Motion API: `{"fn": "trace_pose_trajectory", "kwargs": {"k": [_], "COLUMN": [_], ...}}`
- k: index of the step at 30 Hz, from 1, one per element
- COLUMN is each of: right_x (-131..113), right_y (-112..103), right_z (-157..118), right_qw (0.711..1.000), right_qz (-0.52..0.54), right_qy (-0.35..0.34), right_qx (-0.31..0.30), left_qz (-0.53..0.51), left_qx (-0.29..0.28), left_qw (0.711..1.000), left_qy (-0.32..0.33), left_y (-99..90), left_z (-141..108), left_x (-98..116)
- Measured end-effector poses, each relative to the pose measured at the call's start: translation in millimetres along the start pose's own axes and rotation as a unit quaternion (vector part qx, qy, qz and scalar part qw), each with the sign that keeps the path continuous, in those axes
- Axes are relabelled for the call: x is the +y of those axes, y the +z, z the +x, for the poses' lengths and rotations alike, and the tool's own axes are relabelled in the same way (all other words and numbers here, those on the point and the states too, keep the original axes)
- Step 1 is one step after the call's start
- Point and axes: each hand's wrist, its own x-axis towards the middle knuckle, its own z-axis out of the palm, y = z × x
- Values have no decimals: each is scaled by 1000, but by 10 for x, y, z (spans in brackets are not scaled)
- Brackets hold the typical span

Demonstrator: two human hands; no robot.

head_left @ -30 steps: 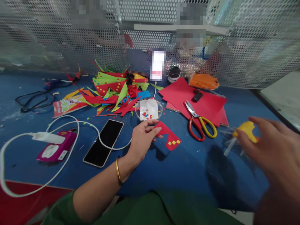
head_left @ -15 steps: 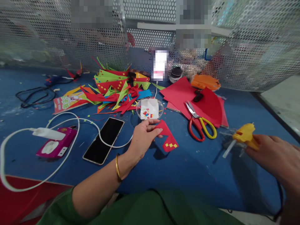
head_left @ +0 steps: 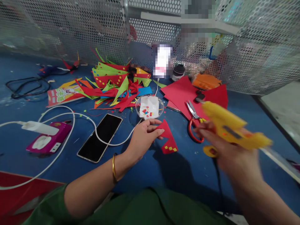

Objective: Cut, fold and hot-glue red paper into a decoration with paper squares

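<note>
Between the thumb and fingers of my left hand point(head_left: 146, 136) is a folded piece of red paper point(head_left: 169, 134) with a notch cut in it and yellow diamonds along its lower end. My right hand point(head_left: 231, 153) grips a yellow hot glue gun point(head_left: 231, 125), its nozzle pointing left, with a clear glue stick point(head_left: 280, 164) jutting from the back. The gun is raised above the table and slightly blurred by motion. Scissors point(head_left: 192, 111) with red and yellow handles lie just behind it, partly covered. A clear dish point(head_left: 161, 107) behind my left hand holds white paper and small coloured bits.
Paper strips point(head_left: 122, 93) are heaped at the back centre, red sheets point(head_left: 179, 90) at the back right. A black phone point(head_left: 100, 137), a purple power bank point(head_left: 49, 137) and a looping white cable point(head_left: 72, 120) lie left. A lit phone point(head_left: 162, 61) stands against the perforated metal screen point(head_left: 154, 34).
My right hand has lifted the glue gun from the right side and brought it left, toward the red paper. My left hand keeps its hold almost unmoved. The view has shifted slightly.
</note>
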Motion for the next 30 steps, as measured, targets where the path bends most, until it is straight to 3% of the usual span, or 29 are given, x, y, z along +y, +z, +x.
{"fn": "trace_pose_trajectory", "kwargs": {"k": [4,8,13,22,30], "right_x": [17,124,110,105,70], "right_y": [473,664,687,696,673], "right_z": [177,146,96,144,130], "right_qw": [996,994,992,989,988], "right_qz": [13,24,47,69,66], "right_qy": [-10,-1,61,59,72], "right_qx": [-93,-104,-95,-113,-122], "left_qz": [4,12,14,5,66], "left_qx": [-7,-23,-29,-10,3], "left_qw": [1000,1000,999,995,996], "left_qy": [14,3,-39,-102,-51], "left_y": [9,19,42,63,45], "left_z": [-14,-30,-43,-11,-23], "left_x": [-20,-71,-69,-49,-51]}}
